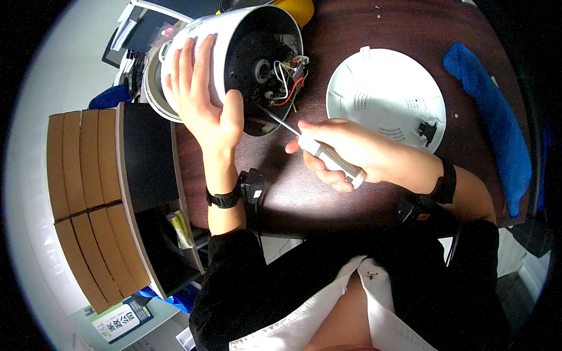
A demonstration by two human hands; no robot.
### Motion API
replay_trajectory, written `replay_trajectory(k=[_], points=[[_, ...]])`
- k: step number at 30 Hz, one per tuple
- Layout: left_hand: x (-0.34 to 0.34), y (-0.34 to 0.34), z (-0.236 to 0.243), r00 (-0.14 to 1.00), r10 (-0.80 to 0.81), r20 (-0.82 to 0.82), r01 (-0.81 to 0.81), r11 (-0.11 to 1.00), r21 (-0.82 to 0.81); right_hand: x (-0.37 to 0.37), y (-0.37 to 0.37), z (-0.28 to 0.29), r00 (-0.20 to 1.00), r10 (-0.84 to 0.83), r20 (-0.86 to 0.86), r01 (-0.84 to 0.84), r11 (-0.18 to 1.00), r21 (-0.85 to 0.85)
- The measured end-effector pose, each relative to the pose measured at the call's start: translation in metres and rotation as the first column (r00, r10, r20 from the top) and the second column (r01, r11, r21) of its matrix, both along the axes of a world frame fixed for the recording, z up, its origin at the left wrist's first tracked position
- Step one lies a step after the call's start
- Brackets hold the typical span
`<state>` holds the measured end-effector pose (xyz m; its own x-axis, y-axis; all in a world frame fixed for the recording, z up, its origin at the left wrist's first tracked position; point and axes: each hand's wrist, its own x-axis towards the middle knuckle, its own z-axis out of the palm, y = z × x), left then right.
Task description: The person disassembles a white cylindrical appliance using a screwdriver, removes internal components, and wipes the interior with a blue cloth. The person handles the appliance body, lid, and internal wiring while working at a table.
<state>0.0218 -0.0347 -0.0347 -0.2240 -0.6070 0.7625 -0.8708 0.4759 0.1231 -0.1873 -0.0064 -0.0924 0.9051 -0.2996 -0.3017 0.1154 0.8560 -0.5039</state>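
A white round appliance lies tipped on its side at the upper middle, its dark underside showing a central ring and red, white and yellow wires. My left hand grips its curved side, fingers spread along the shell. My right hand is closed round the pale handle of a screwdriver, whose metal shaft reaches the lower part of the exposed underside; whether the tip touches anything there is unclear. Right of the appliance, a round white plastic cover with vents lies on the dark wooden table.
A folded blue cloth lies along the right edge, with small screws near it. At the left stand stacked cardboard and a dark shelf unit. A yellow object sits behind the appliance.
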Motion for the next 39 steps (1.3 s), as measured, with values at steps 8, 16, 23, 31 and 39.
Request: replay_trajectory(k=[8,16,23,31,39], points=[[0.0,0.001,0.0,1.0,0.0,-0.006,0.0,1.0,0.004,0.007,0.008,0.011,0.997,0.003,0.078,-0.016,0.986,0.169],[-0.005,0.005,0.002,0.998,0.041,0.052,-0.04,0.999,-0.016,0.008,0.002,0.017,0.993,0.041,0.112,-0.064,0.976,0.208],[0.0,0.003,-0.001,0.998,0.053,0.032,-0.053,0.999,-0.008,0.007,0.001,0.021,0.999,0.012,-0.042,-0.012,1.0,-0.021],[-0.005,0.004,0.002,0.996,0.053,0.066,-0.052,0.998,-0.024,0.009,0.003,0.022,0.996,-0.036,-0.085,0.026,0.993,-0.115],[-0.005,0.006,0.002,0.995,0.077,0.065,-0.076,0.997,-0.028,0.011,0.005,0.023,0.977,-0.032,-0.213,-0.037,0.95,-0.311]])
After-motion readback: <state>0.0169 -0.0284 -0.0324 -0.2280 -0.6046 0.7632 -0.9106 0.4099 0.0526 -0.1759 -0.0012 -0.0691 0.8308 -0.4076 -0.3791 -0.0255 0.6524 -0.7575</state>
